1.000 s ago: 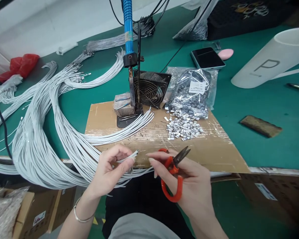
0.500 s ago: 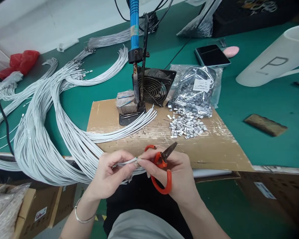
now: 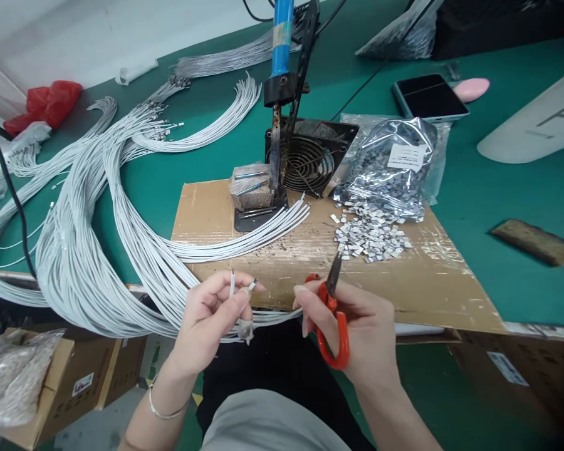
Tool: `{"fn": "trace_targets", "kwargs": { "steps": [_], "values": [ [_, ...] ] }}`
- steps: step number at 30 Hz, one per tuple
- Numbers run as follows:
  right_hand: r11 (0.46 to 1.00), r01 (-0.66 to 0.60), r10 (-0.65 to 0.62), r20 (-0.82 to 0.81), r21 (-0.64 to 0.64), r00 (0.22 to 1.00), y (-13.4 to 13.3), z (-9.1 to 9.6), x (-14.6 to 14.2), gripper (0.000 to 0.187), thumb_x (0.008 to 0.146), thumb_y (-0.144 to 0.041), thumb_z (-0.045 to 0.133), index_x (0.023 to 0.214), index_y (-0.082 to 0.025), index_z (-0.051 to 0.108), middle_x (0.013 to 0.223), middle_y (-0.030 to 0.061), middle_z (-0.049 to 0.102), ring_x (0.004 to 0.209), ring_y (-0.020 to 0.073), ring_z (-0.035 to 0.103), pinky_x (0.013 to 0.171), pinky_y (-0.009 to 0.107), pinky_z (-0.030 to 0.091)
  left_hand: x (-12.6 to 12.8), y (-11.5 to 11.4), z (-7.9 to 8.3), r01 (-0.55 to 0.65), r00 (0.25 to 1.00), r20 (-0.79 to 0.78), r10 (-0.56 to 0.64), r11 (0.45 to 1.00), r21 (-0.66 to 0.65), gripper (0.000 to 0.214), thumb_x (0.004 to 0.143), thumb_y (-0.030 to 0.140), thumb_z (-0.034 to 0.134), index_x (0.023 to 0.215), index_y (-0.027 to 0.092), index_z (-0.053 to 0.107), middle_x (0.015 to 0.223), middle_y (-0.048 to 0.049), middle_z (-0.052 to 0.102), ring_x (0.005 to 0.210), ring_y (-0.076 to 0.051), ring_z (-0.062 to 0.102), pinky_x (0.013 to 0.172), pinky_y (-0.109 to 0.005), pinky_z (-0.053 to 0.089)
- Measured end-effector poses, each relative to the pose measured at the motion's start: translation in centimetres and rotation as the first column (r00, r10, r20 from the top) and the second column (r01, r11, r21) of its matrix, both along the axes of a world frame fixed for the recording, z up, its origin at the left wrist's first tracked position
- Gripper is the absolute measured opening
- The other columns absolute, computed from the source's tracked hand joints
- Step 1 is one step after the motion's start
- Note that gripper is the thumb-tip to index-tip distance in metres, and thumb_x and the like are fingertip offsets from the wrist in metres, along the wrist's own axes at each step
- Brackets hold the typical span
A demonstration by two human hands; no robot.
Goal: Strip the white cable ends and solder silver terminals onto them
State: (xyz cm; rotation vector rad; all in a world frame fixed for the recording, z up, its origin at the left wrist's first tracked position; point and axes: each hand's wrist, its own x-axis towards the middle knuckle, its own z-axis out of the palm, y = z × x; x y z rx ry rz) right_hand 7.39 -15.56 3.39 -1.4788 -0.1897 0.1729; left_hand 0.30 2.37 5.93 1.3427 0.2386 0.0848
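My left hand (image 3: 216,316) is closed on a white cable (image 3: 251,285), whose short ends with dark tips stick up between thumb and fingers. A small greyish wrapped bit (image 3: 245,330) hangs just below those fingers. In my right hand (image 3: 350,313) lies a pair of orange-handled scissors (image 3: 341,341), the dark blades pointing up and away from me. The right thumb and forefinger meet beside the handles, close to the end of another white cable (image 3: 277,317); whether they touch it I cannot tell. Below the hands passes the edge of a large bundle of white cables (image 3: 75,250).
A soldering iron with a blue handle (image 3: 282,44) stands on cardboard (image 3: 418,282), beside a small black fan (image 3: 310,163). Small white-and-grey pieces (image 3: 371,232) lie in a heap before a silvery bag (image 3: 390,163). Farther right are a phone (image 3: 430,97) and a worn brown block (image 3: 536,241).
My hands have moved apart; the right one, with the scissors, has shifted right. The cable ends in my left hand now point upward. The whole view has turned slightly.
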Motion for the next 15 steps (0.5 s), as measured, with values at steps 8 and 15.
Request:
{"fn": "trace_targets", "kwargs": {
  "steps": [8,15],
  "values": [
    [0.92,-0.259,0.344,0.287,-0.293,0.894,-0.9,-1.0,0.6,0.044,0.092,-0.032,0.078,0.065,-0.02,0.045,0.063,-0.0042,0.043,0.056,0.0101,0.037,0.051,0.026,0.03,-0.2,-0.2,-0.3,-0.057,0.998,0.045,0.054,0.994,0.089,0.015,0.098,0.038,0.077,0.098,0.024,0.083,0.062,0.0048,0.055,0.054,-0.007,0.044,0.052,-0.016,0.04],
    [0.852,-0.265,0.453,0.385,-0.451,0.804,-1.2,0.0,1.5,0.047,0.094,-0.034,0.073,0.066,-0.021,0.038,0.062,-0.0047,0.04,0.055,0.0101,0.035,0.05,0.025,0.028,-0.5,0.0,-0.4,0.016,0.999,0.041,-0.02,0.995,0.097,0.016,0.099,0.038,0.074,0.1,0.023,0.081,0.058,0.0062,0.047,0.05,-0.008,0.032,0.046,-0.02,0.028]
  ]
}}
